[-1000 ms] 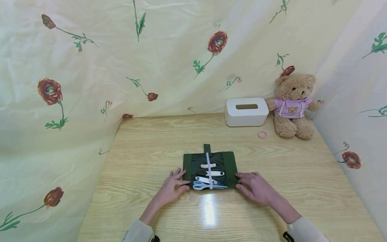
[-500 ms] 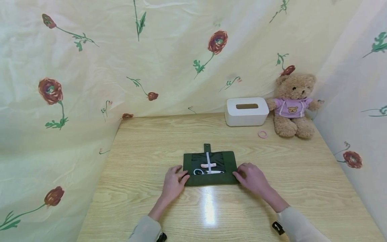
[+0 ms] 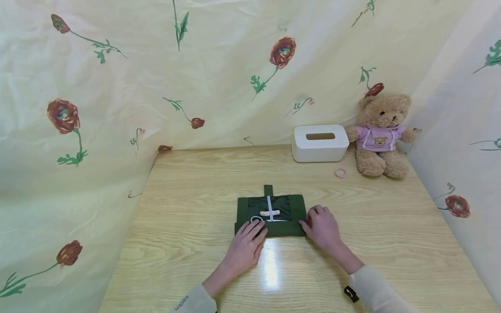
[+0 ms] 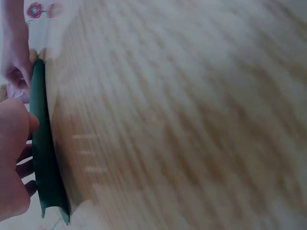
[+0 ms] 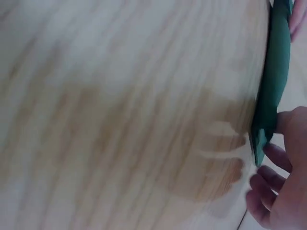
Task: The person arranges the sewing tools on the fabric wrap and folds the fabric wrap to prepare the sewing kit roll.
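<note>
A dark green fabric roll-up tool pouch (image 3: 283, 229) lies on the table with its near edge folded over. My left hand (image 3: 245, 248) rests on that fold, its fingers fairly straight. In front of those fingertips shows a pale scissor handle loop (image 3: 256, 218); the rest of the scissors is hidden. A white elastic strap (image 3: 269, 203) crosses a small pale pink patterned item (image 3: 275, 213) in the pouch. At the right end, my right hand (image 3: 324, 228) pinches the fold between thumb and fingers. The right wrist view shows the thumb against the green cloth (image 5: 274, 81).
Behind the pouch, a snap tab (image 3: 268, 190) points toward the back. Farther off stand a white tissue box (image 3: 318, 150) and a teddy bear (image 3: 377, 137) in a lilac hoodie. A pink ring (image 3: 340, 173) lies before the box on the wooden table (image 3: 195, 182).
The pouch's near edge has been folded up over the scissors and other tools. My left hand has moved from the left edge onto the fold; my right hand stays at the right end.
</note>
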{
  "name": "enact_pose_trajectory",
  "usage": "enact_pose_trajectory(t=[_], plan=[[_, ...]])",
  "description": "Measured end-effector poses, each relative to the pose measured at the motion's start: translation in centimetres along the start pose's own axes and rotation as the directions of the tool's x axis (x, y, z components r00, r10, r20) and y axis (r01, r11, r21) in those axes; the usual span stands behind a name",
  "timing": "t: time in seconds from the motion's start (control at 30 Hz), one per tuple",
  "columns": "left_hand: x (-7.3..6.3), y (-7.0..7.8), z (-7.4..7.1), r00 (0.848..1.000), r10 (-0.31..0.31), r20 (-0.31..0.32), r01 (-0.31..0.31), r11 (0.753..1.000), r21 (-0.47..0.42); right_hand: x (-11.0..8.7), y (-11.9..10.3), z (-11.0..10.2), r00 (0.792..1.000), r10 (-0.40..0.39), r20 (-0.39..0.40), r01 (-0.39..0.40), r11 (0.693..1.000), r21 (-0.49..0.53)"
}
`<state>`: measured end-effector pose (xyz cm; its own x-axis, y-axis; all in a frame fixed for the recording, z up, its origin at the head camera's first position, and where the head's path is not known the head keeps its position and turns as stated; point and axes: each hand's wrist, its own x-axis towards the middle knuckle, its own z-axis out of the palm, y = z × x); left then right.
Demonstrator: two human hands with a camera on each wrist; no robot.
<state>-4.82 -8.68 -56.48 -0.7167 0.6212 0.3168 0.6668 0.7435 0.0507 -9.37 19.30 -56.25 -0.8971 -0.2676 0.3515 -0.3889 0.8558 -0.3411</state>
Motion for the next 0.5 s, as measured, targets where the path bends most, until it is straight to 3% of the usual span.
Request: enact_pose_trajectory(t=[0.07, 0.13, 0.2, 0.3, 0.4, 0.5], plan=[[-0.1, 0.1, 0.0, 0.999, -0.007, 0.053, 0.006, 1.0, 0.019, -0.1, -0.7, 0.1, 0.996, -0.065, -0.066, 0.064, 0.998, -0.015], [-0.2, 0.0, 0.0, 0.997, -0.009, 0.071, 0.007, 1.0, 0.026, -0.4, -1.6, 0.1, 0.977, -0.174, -0.12, 0.173, 0.985, -0.022], [-0.2, 0.0, 0.1, 0.997, -0.011, 0.075, 0.009, 1.0, 0.027, -0.6, -2.6, 0.2, 0.943, -0.301, -0.144, 0.3, 0.953, -0.028], [-0.2, 0.0, 0.2, 0.997, -0.013, 0.078, 0.011, 1.0, 0.029, -1.2, -3.6, 0.5, 0.888, -0.449, -0.101, 0.448, 0.894, -0.031], [-0.2, -0.2, 0.4, 0.997, -0.012, 0.075, 0.01, 1.0, 0.026, -1.6, -3.9, 0.9, 0.862, -0.502, -0.071, 0.501, 0.865, -0.037], [-0.3, -0.4, 0.6, 0.998, -0.011, 0.066, 0.01, 1.0, 0.018, -1.8, -3.8, 1.3, 0.86, -0.506, -0.061, 0.504, 0.863, -0.048]])
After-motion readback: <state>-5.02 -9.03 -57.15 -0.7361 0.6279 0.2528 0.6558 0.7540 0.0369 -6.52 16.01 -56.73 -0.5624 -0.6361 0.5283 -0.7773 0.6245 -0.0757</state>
